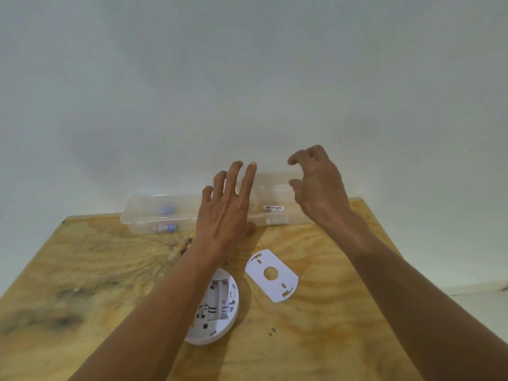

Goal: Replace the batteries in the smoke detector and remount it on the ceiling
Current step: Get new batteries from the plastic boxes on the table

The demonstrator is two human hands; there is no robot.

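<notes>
A white round smoke detector [217, 306] lies face down on the plywood table [96, 270], its battery bay bare and partly hidden by my left forearm. To its right lies the white mounting plate [272, 276] with a round hole. A clear plastic box [154, 215] stands along the table's far edge with batteries [166, 227] in its left end. My left hand [225, 210] hovers over the box's middle, fingers spread, holding nothing. My right hand [316, 185] is above the box's right end, fingers curled and apart, with nothing in it.
A plain white wall [247, 78] rises right behind the table. The box carries a small white label [274, 207]. Dark stains mark the plywood on the left. The table's right edge [384, 235] runs diagonally by my right forearm.
</notes>
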